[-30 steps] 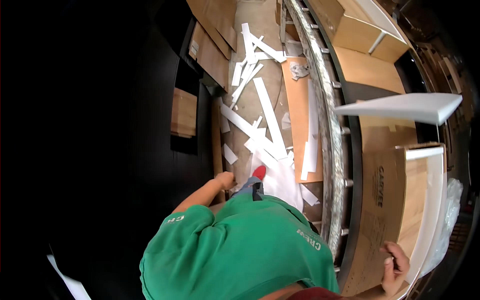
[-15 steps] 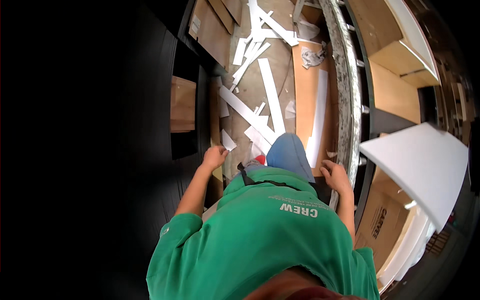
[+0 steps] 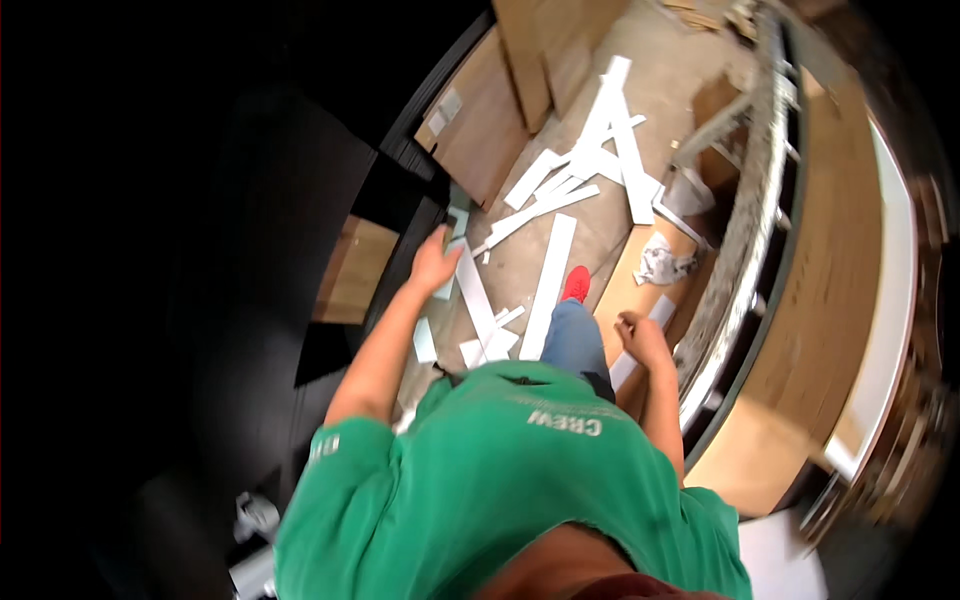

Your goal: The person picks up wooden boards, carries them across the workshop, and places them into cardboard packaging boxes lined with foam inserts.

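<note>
My left hand (image 3: 435, 263) hangs open over the floor at the left, fingers stretched forward, with nothing in it. It is nearest to the black panelled side and the pale strips on the floor. My right hand (image 3: 646, 340) is loosely curled with its fingers a little apart, and I see nothing held in it. Below it lie a brown cardboard sheet (image 3: 622, 287) and a white strip (image 3: 661, 311). Several white strips (image 3: 548, 285) lie loose and crossed on the concrete ahead. One red shoe (image 3: 577, 283) shows in front of me.
Brown boards (image 3: 480, 120) lean along the left beyond the black panels (image 3: 270, 210). A worn long beam (image 3: 735, 250) runs along the right, with a wood-coloured panel (image 3: 825, 270) beyond it. Crumpled paper (image 3: 663, 262) rests on the cardboard sheet.
My view has swung, and I have stepped forward along the aisle. My left hand has reached forward with its fingers stretched. The tilted white panel at the right has left its earlier place in view.
</note>
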`<state>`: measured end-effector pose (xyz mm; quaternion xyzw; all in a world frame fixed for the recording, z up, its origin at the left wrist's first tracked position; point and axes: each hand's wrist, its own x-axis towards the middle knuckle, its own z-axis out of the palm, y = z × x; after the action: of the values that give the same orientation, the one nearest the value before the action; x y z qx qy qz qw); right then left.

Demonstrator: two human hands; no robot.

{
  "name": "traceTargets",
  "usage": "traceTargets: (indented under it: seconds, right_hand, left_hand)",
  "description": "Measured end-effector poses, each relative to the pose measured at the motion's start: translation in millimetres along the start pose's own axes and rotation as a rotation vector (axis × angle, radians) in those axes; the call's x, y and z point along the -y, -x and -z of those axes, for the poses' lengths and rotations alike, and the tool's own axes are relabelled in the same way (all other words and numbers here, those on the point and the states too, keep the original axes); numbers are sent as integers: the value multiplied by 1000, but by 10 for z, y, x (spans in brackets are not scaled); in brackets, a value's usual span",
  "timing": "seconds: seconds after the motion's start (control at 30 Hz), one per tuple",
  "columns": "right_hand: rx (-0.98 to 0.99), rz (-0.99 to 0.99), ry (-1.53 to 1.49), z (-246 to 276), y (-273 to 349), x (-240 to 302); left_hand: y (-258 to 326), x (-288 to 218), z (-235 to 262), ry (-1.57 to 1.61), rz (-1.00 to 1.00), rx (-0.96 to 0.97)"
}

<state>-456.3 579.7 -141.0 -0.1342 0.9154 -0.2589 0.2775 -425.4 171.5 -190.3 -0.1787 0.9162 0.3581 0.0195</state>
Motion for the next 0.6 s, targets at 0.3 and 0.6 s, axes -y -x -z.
traceTargets:
  seconds: [0.3, 0.6]
  right_hand:
    - [-80, -47, 13, 1634, -1431, -209]
    - [-55, -61, 33, 1912, -2445, 78]
  left_hand:
    - [-1946, -572, -111, -392, 399, 81]
    - [-2267, -286, -157, -481, 566, 36]
